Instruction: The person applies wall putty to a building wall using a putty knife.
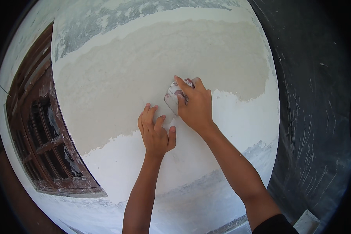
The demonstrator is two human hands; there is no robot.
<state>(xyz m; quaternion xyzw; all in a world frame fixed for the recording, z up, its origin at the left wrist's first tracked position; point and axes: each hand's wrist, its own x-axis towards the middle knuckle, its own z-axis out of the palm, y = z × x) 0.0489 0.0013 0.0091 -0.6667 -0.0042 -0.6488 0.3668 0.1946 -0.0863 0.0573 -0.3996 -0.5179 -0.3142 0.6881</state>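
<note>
My right hand (197, 104) grips a small flat tool (171, 98), its surface smeared with white and patched with dark reddish brown. Its face lies close against the wall; whether it is a scraper or a sanding pad I cannot make out. Just left of it and lower, my left hand (155, 134) is spread with its fingers apart, the fingertips at the wall and holding nothing. Both hands are by a wide greyish-beige band of coating (113, 82) that has a ragged lower edge. Below that edge the wall is white (117, 165).
A brown wooden window (52, 136) with bars and flaking paint is set in the wall at the left. To the right stands a dark grey surface (308, 117) with white scratches. A pale block-like piece (307, 222) shows at the lower right, near my sleeve.
</note>
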